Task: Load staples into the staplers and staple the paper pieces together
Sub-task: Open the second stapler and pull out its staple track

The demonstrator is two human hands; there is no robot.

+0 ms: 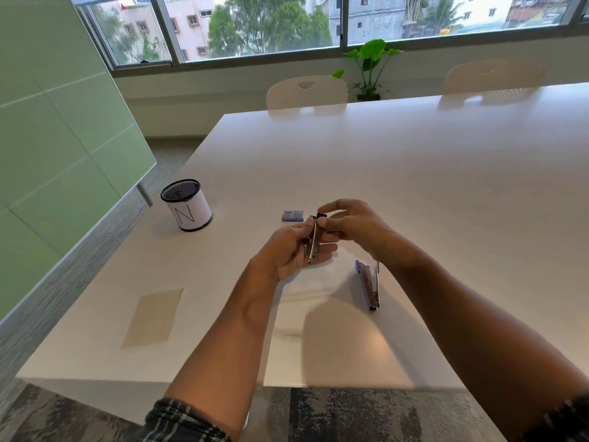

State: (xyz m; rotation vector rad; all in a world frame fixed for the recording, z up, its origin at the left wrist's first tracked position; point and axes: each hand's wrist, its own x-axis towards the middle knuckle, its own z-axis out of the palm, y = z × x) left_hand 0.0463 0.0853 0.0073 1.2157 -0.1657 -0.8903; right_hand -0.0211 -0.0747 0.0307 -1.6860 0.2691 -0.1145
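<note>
Staplers number two on the white table (414,173). Nearest, right of centre, a purple stapler (369,286) lies swung open, its metal rail and purple top spread in a narrow V, just beside the right forearm. A tan paper piece (153,318) lies flat near the left edge, well apart from it. Above the table's middle, the left hand (288,253) curls its fingers round a second, metal stapler (314,242), held roughly upright with its silver channel facing the camera; small holes show along the lower part. The right hand (353,225) pinches the top end of this stapler between thumb and fingertips; whether a staple strip sits between them cannot be told. Just beyond the hands lies a small purple staple box (292,215), its print too small to read. Farther left stands a black mesh cup (186,205) wrapped in white paper bearing a large letter N; what is inside is unclear. At the far side stand two white chairs (306,92), a green plant (369,63) between them, and a window (255,27) showing trees and buildings.
</note>
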